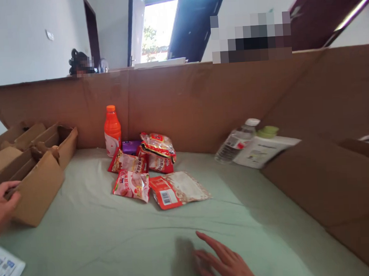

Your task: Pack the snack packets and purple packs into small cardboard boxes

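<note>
My left hand [1, 205] is at the left edge, fingers curled round the rim of an open cardboard box [39, 186]. My right hand [225, 262] hovers low at the bottom centre over the pale green cloth [116, 242], fingers spread and empty. Ahead of it lie several red snack packets [149, 173], one with a barcode label [178, 190] nearest my right hand. An orange bottle [112, 130] stands upright behind the packets, next to a small purple pack [131, 147].
A brown cardboard wall [201, 99] encloses the back and right side. A clear water bottle [236, 143] and a white bottle with a green cap [263, 147] lean at the right. A printed white packet [3, 270] lies bottom left. A person's head shows beyond the wall.
</note>
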`<state>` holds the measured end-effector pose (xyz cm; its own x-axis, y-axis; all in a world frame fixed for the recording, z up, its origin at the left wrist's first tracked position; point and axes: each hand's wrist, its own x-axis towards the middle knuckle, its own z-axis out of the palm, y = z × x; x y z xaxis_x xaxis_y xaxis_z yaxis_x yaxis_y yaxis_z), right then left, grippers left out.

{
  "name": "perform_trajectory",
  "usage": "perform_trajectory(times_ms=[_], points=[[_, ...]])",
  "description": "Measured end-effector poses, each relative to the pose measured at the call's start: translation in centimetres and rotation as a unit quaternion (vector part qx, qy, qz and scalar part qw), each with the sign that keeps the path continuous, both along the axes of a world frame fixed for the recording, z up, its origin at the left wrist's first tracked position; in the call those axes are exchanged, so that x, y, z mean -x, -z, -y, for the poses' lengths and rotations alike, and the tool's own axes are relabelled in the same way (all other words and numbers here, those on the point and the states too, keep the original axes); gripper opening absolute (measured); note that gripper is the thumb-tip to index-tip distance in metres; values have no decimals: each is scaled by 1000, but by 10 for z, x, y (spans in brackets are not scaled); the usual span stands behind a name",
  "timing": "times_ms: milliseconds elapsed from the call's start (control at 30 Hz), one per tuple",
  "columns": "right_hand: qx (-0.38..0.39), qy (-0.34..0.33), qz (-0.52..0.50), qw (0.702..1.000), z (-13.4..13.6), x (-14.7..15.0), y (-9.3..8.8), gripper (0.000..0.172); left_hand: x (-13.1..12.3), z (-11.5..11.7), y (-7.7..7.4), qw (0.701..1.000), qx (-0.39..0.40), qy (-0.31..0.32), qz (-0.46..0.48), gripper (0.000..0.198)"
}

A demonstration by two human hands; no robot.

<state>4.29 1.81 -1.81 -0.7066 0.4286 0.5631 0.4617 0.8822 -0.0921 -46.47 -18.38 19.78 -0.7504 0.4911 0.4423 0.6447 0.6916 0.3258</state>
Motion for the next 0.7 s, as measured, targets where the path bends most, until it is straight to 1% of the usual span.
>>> perform_trajectory(times_ms=[33,100,133,200,267,333,400,433,467,500,533,567,633,700], points=[[15,-1,-4,1000,2,2,-5,23,-9,6,5,999,-22,25,-5,20],[43,-12,-6,999,6,6,-15,23,-38,19,14,993,-44,104,-25,19],[56,-18,-9,998,8,8,-21,22,-56,23,18,986,-47,154,-40,19],[81,-27,-27,996,14,11,-32,23,-97,24,23,961,-54,264,-70,17],[117,-32,-45,992,22,11,-41,31,-140,14,26,913,-74,389,-98,20],[168,-32,-52,984,30,10,-46,46,-176,-1,28,862,-64,497,-77,30],[231,-19,-53,971,37,7,-47,62,-201,-13,30,825,-55,560,-46,37],[265,-11,-52,963,41,5,-45,67,-208,-16,32,816,-53,574,-39,40],[300,-2,-51,952,43,3,-42,71,-212,-17,35,816,-57,574,-37,43],[334,6,-51,941,45,1,-39,73,-213,-16,40,824,-71,560,-38,47],[364,13,-54,930,46,-1,-34,75,-212,-13,48,837,-101,537,-40,54],[390,19,-58,919,46,-2,-30,76,-209,-9,58,850,-139,507,-34,63],[431,30,-63,900,45,-1,-20,78,-205,1,84,870,-224,439,11,78],[456,31,-66,887,43,2,-14,78,-206,9,116,885,-243,379,115,85]])
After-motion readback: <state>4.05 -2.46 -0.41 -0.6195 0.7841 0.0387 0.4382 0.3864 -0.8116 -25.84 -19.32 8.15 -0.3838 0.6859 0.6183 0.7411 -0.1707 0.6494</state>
